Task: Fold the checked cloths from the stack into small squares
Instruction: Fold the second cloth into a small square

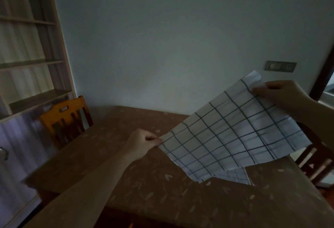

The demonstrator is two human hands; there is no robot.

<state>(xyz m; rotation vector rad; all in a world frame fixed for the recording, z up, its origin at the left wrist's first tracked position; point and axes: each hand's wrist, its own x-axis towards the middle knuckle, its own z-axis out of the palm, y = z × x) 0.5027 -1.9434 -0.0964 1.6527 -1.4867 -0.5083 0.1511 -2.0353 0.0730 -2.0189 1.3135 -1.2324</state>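
Observation:
A white cloth with a dark checked grid [233, 133] hangs spread in the air above the table, tilted up to the right. My left hand [142, 141] pinches its lower left corner. My right hand [282, 95] pinches its upper right corner, higher and farther away. Under the held cloth, a corner of another checked cloth [233, 175] with a finer grid lies flat on the table; most of it is hidden.
The table has a brown leaf-patterned cover [144, 182]. An orange wooden chair [66, 117] stands at its far left side, and a dark wooden chair [314, 157] at the right. A tall shelf unit [27, 50] fills the left wall.

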